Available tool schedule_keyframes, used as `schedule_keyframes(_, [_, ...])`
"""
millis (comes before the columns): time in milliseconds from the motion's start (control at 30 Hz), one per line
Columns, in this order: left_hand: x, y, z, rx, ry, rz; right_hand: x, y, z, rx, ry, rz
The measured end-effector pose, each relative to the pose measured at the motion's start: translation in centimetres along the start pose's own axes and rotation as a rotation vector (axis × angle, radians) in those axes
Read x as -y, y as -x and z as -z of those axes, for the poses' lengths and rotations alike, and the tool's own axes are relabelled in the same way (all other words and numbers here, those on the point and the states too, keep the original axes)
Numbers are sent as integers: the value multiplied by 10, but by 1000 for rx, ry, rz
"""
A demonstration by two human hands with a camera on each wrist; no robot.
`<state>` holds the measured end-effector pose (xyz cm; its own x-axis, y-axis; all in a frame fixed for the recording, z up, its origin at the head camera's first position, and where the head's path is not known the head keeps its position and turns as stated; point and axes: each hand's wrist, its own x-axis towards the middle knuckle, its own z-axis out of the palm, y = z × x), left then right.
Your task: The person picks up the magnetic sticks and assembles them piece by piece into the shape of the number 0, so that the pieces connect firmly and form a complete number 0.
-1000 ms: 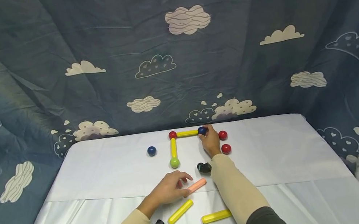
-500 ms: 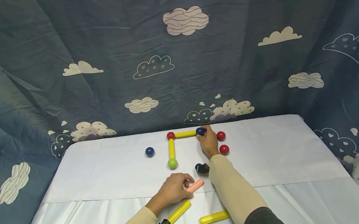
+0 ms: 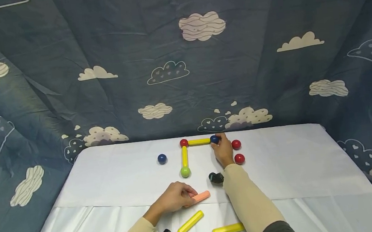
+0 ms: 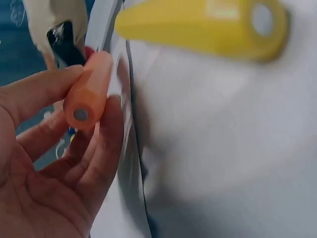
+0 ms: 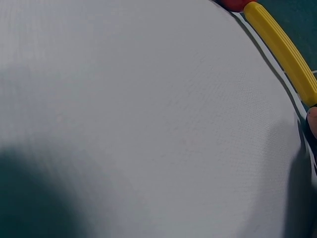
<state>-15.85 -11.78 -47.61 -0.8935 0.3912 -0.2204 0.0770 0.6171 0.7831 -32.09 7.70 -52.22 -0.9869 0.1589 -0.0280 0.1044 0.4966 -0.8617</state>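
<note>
Noting, head view: our left hand (image 3: 174,198) pinches the orange stick (image 3: 202,196), its long axis running rightward; our right hand (image 3: 223,150) pinches a blue ball (image 3: 214,139), farther off. Left wrist: stick's end faces us. Right wrist: we can't tell the grip.

From the head we look forward and down, over the left hand (image 3: 174,198) and right hand (image 3: 223,151), across the white counter (image 3: 300,164) to the cloud-printed cloth (image 3: 235,65). At the left wrist we look past the palm, tilted sideways and very near the pink stick (image 4: 90,91) and a loose yellow stick (image 4: 198,27); the head view shares both. At the right wrist we face mostly counter, sharing with the head a yellow rod (image 5: 282,52) and red ball (image 5: 237,4), top right.
</note>
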Motion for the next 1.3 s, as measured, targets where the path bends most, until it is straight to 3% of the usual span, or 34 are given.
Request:
schedule_keyframes(267, [14, 14, 18, -12, 245, 78, -1, 0, 1, 6, 4, -6])
schedule_keyframes(433, [18, 18, 21, -26, 401, 143, 1, 0, 2, 7, 0, -2])
schedule_keyframes(667, [28, 22, 21, 18, 762, 252, 0, 0, 3, 4, 1, 4])
schedule_keyframes(767, [30, 23, 20, 33, 846, 260, 1, 1, 2, 5, 2, 4])
schedule_keyframes(867, [29, 21, 18, 12, 829, 278, 1, 1, 2, 4, 7, 13])
schedule_keyframes(1100, [20, 13, 5, -125, 625, 321, 1, 3, 4, 5, 29, 16])
schedule_keyframes(1300, [17, 9, 3, -211, 557, 332, 2, 3, 3, -2, 29, 19])
